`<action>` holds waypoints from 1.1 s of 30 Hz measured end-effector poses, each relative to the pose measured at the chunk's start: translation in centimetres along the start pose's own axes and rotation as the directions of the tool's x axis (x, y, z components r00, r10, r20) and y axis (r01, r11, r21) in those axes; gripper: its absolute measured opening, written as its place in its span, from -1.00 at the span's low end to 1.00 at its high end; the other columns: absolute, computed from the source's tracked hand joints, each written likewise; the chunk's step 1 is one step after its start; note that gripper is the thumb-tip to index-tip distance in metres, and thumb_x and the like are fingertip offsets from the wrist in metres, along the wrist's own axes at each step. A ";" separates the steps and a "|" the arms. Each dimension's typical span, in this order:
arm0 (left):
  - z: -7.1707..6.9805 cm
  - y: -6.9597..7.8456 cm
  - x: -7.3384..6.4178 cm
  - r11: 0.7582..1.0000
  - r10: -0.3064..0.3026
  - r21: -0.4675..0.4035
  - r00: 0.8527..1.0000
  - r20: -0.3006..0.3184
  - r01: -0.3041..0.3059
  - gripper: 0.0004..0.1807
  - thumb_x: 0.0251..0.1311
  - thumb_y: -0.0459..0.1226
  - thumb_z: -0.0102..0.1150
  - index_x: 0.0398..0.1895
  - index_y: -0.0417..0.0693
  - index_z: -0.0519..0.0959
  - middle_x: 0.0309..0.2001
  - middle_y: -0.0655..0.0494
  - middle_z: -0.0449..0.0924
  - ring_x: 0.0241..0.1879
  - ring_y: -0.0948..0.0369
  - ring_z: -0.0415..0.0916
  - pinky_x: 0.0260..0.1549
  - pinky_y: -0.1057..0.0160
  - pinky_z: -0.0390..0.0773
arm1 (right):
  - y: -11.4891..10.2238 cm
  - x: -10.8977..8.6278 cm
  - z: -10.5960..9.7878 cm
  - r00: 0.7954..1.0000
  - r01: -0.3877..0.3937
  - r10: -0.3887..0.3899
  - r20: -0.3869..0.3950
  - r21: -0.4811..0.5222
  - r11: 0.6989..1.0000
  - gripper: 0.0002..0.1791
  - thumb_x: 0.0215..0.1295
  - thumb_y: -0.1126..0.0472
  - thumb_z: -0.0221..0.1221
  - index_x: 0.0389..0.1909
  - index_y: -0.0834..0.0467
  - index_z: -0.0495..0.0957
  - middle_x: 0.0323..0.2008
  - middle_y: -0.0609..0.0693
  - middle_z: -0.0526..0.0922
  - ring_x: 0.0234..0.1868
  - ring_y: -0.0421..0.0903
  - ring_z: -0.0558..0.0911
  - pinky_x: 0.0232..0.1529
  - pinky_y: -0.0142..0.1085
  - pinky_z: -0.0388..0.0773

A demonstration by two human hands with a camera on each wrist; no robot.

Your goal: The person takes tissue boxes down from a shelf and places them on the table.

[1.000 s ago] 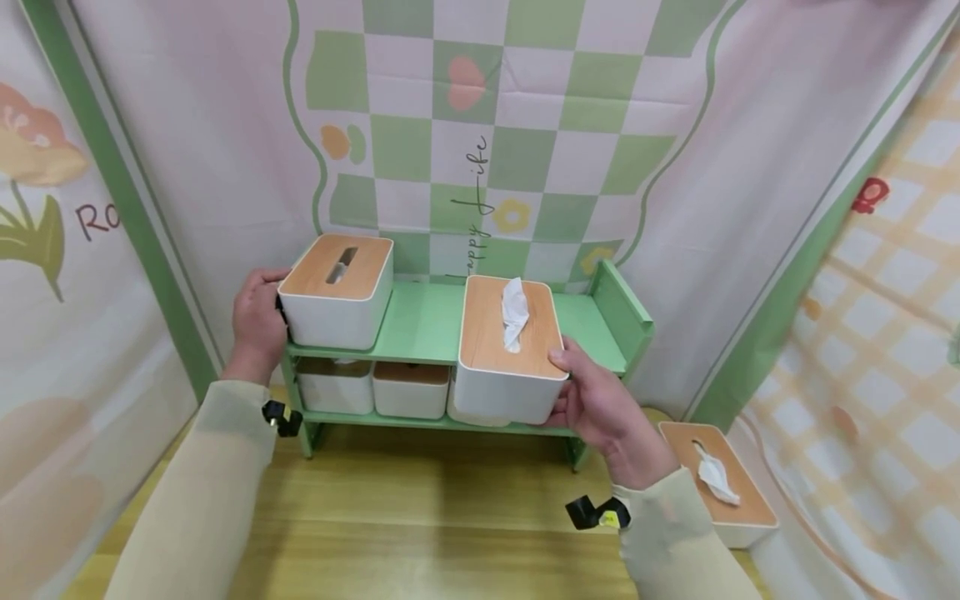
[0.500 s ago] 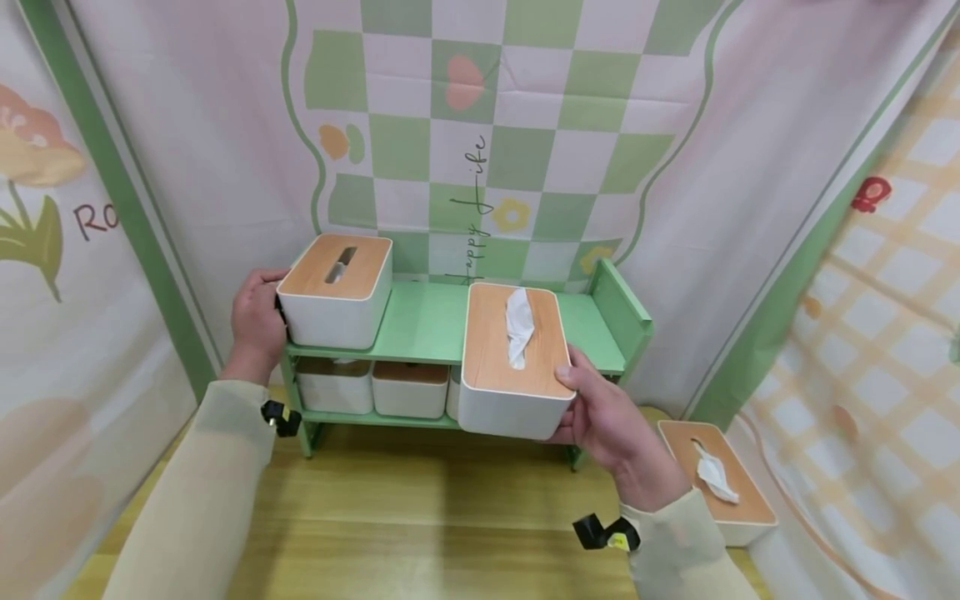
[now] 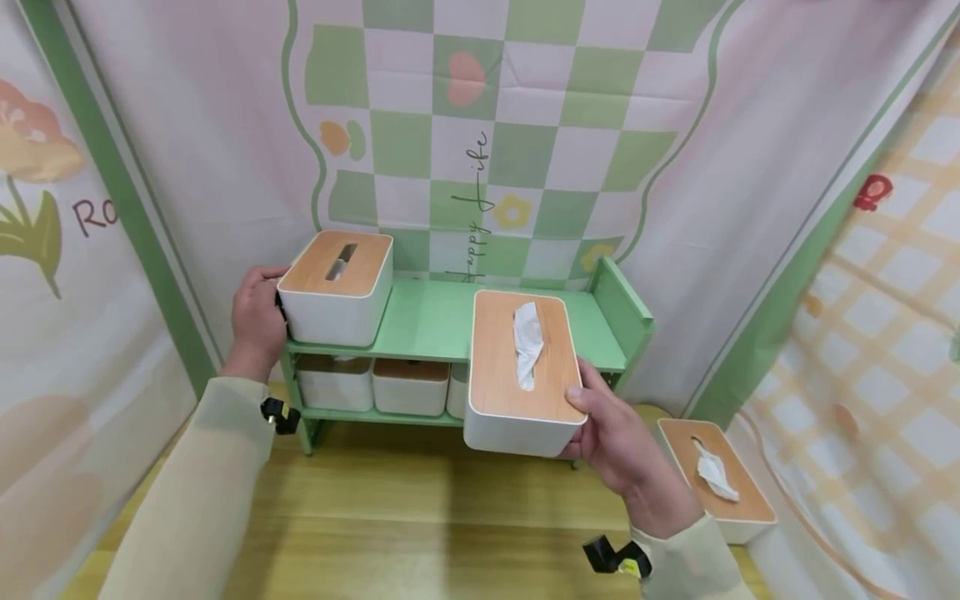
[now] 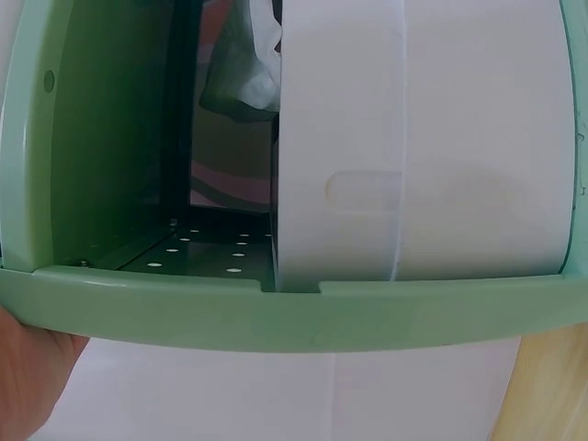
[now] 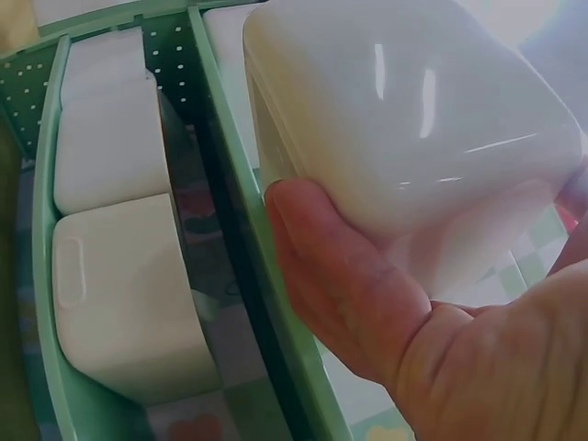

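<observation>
My right hand (image 3: 622, 425) grips a white tissue box (image 3: 525, 354) by its right front corner, thumb on the wood-look lid. A white tissue sticks out of the lid's slot. The box is tilted toward me in front of the green two-tier shelf (image 3: 435, 317); the right wrist view shows its glossy white side (image 5: 413, 119) and my fingers under an edge. At the shelf's left end my left hand (image 3: 257, 325) holds the green frame (image 4: 276, 317), fingertips hidden. Beside it, a second tissue box (image 3: 330, 312) stands on the top tier, its slot dark with a little white inside.
Several more tissue boxes stand on the lower tier, among them a white box (image 3: 410, 389) with a brown lid. Another tissue box (image 3: 720, 475) with a tissue showing sits low at the right by the curtain (image 3: 870, 417). Patterned fabric (image 3: 495, 150) hangs behind the shelf.
My right hand has drawn the tissue box toward me, down and slightly right, off the shelf's front. My left hand and the other boxes stay where they were.
</observation>
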State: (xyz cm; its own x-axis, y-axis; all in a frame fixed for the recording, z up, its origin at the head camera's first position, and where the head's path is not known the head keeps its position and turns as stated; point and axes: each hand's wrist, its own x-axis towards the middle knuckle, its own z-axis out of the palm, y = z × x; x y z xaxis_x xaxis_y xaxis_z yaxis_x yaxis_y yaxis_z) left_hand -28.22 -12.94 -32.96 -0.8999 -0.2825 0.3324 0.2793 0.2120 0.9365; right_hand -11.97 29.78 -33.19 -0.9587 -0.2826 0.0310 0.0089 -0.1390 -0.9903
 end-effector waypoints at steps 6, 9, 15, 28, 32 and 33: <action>-0.3 -0.1 -0.1 1.000 -0.013 -0.003 1.000 -0.008 0.013 -0.47 0.46 -0.17 -0.48 0.23 -0.10 0.48 0.32 -0.03 0.42 0.32 0.02 0.30 0.28 0.03 0.27 | 0.4 -0.8 0.2 1.000 0.010 -0.010 -0.006 -0.011 1.000 -0.20 0.50 0.09 -0.13 0.60 0.01 -0.31 0.46 0.43 0.05 0.00 0.15 0.66 -0.22 -0.09 0.65; -0.2 0.0 0.0 1.000 0.000 0.000 1.000 -0.009 0.000 -0.48 0.46 -0.17 -0.47 0.21 -0.11 0.49 0.31 -0.04 0.43 0.31 0.03 0.31 0.27 0.04 0.27 | 0.6 -1.3 0.2 1.000 0.018 -0.019 -0.013 -0.012 1.000 -0.21 0.49 0.09 -0.13 0.60 0.03 -0.30 0.48 0.41 -0.03 0.05 0.17 0.63 -0.15 0.00 0.63; 0.1 0.0 0.4 1.000 0.006 0.005 1.000 -0.004 -0.006 -0.48 0.45 -0.18 -0.47 0.20 -0.10 0.48 0.30 -0.03 0.44 0.31 0.03 0.32 0.27 0.04 0.28 | 0.8 -2.1 0.1 0.999 0.031 -0.031 -0.009 -0.004 1.000 -0.21 0.49 0.11 -0.15 0.60 0.05 -0.32 0.49 0.44 -0.15 0.09 0.17 0.59 -0.11 0.08 0.60; 0.1 0.0 0.4 1.000 -0.003 0.016 1.000 0.007 0.003 -0.48 0.46 -0.17 -0.48 0.21 -0.11 0.46 0.32 -0.03 0.42 0.32 0.01 0.30 0.28 0.01 0.27 | 2.4 -4.0 -1.2 0.999 -0.032 0.032 -0.001 -0.017 0.999 -0.23 0.49 0.13 -0.17 0.60 0.07 -0.29 0.42 0.57 -0.09 -0.02 0.25 0.65 -0.16 0.11 0.61; 0.2 -0.1 0.2 1.000 0.010 0.010 1.000 -0.004 -0.009 -0.48 0.46 -0.16 -0.46 0.20 -0.12 0.48 0.30 -0.05 0.44 0.30 0.01 0.33 0.26 0.02 0.29 | 3.7 -4.6 -2.2 0.997 -0.058 0.057 -0.042 -0.028 0.998 -0.22 0.51 0.14 -0.16 0.60 0.09 -0.32 0.43 0.59 -0.13 -0.03 0.22 0.66 -0.15 0.10 0.62; 0.2 -0.2 0.2 1.000 0.012 0.009 1.000 -0.007 -0.012 -0.48 0.46 -0.16 -0.45 0.20 -0.12 0.49 0.29 -0.05 0.45 0.29 0.02 0.34 0.26 0.03 0.30 | 4.0 -4.8 -2.5 0.997 -0.060 0.058 -0.047 -0.024 0.998 -0.22 0.51 0.15 -0.17 0.60 0.09 -0.33 0.43 0.58 -0.15 -0.03 0.21 0.66 -0.15 0.09 0.61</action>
State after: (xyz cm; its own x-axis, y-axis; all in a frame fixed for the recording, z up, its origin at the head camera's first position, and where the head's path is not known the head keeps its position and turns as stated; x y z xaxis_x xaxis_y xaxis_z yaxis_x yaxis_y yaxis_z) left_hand -28.52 -12.86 -33.05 -0.8940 -0.2865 0.3445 0.2872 0.2238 0.9314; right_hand -8.03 32.95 -37.65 -0.9689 -0.2450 -0.0333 0.0592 -0.0989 -0.9933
